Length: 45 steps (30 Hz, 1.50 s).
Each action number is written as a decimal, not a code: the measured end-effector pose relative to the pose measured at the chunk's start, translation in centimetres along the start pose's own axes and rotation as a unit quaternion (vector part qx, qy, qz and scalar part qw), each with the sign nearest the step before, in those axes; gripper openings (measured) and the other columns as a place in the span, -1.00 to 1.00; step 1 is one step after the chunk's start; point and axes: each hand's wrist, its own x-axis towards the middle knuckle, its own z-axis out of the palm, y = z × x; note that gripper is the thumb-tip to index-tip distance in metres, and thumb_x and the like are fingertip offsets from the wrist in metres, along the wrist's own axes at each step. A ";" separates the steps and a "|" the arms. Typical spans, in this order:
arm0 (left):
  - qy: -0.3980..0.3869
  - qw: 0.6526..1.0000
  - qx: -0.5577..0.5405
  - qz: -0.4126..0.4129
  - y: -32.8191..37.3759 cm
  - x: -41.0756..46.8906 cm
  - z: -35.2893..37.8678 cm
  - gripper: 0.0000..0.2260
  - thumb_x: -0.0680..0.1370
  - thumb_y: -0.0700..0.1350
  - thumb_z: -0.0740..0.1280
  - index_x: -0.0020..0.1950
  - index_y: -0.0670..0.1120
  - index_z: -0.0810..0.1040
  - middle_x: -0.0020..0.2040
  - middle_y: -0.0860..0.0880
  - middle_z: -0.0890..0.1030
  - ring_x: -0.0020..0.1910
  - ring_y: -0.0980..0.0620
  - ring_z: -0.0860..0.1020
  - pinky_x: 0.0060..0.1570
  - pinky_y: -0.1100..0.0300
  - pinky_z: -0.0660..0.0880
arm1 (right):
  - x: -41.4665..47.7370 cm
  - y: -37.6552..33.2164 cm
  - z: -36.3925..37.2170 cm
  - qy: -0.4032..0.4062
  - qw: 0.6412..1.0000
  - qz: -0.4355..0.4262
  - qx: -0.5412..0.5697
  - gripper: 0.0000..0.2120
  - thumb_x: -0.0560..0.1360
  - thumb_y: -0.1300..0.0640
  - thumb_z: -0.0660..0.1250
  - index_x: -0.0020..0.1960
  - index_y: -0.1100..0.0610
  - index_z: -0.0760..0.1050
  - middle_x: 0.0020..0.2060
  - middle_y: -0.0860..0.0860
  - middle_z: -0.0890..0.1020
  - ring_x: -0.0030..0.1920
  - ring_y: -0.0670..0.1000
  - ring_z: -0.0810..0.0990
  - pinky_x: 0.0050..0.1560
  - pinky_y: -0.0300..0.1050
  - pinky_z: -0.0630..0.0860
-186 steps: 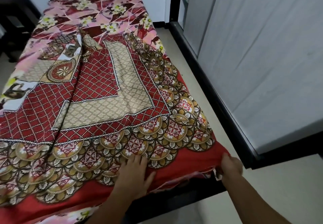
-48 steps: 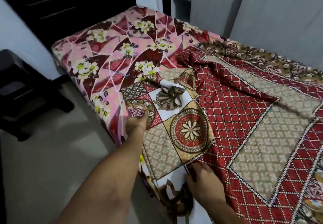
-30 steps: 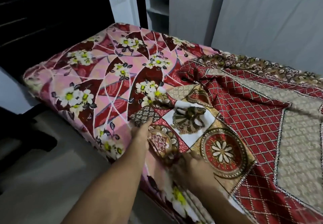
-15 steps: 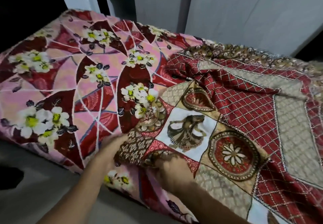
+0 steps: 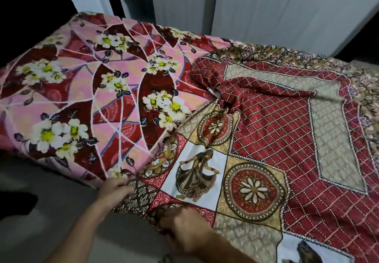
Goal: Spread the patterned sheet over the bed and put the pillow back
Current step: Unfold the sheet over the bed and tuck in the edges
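**Grip state.** The left grip (image 5: 115, 186) sits at about 7 o'clock in the head view. Its fingers (image 5: 128, 181) pinch the dark-printed corner of the patterned sheet (image 5: 276, 131) right at the bed's near edge. The right grip (image 5: 184, 229), at 6 o'clock, is motion-blurred. Its fingers appear curled over the sheet's hem just beside the left grip, with a small bunch of cloth under the knuckles. Holding corner and hem close together gives control of one edge, so a pull should carry the cloth as a line and not as a point.

**Sheet position.** From the two grips the sheet runs toward 1 and 3 o'clock. It lies flat over the right-hand part of the bed (image 5: 61, 160), with the dancer panel (image 5: 195, 172) just beyond the grips. A rumpled ridge (image 5: 227, 92) stands near the centre, where slack has gathered.

**Uncovered area.** From 9 to 12 o'clock the floral under-cover (image 5: 106, 102) is bare. The held corner probably belongs at that far end.

**Step in hand.** Spreading is judged roughly half done. The next pull would need to go toward 10 o'clock, low and even, to draw out the ridge without dragging the covered side off.

**Surroundings.** Grey cupboard panels (image 5: 276, 16) stand at 12 to 2 o'clock, and the floor (image 5: 41, 221) lies at 8 o'clock. The pillow is not in view.
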 end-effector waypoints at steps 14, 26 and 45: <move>0.095 0.946 0.258 0.172 11.8 2.4 8.1 -0.39 0.53 0.37 0.23 0.38 -0.04 0.41 0.27 -0.10 0.53 0.23 -0.12 0.50 0.15 -0.03 0.48 | -4.9 7.9 -3.5 0.237 0.938 0.241 -0.081 -0.78 0.61 -0.03 0.22 0.07 0.00 0.62 -0.10 -0.07 0.60 -0.19 -0.01 0.59 -0.27 -0.02 0.60; 0.159 0.945 0.256 0.128 12.3 7.3 8.4 -0.64 0.71 0.11 0.02 0.03 -0.09 0.49 -0.35 0.04 0.44 -0.39 0.07 0.39 -0.43 0.18 0.23 | -3.0 12.8 -5.7 0.258 0.890 0.375 -0.024 -0.82 0.59 -0.01 0.26 -0.01 -0.01 0.63 -0.13 -0.06 0.63 -0.25 -0.05 0.55 -0.26 0.00 0.58; -0.184 0.983 0.023 0.008 23.2 16.1 8.7 -0.17 0.36 0.54 0.28 0.34 -0.09 0.52 0.19 -0.05 0.53 0.21 -0.09 0.52 0.23 0.00 0.44 | 9.9 18.0 -15.3 0.331 0.885 0.316 -0.089 -0.78 0.62 -0.06 0.24 0.12 0.03 0.57 -0.06 0.00 0.60 -0.10 0.09 0.59 -0.26 -0.10 0.44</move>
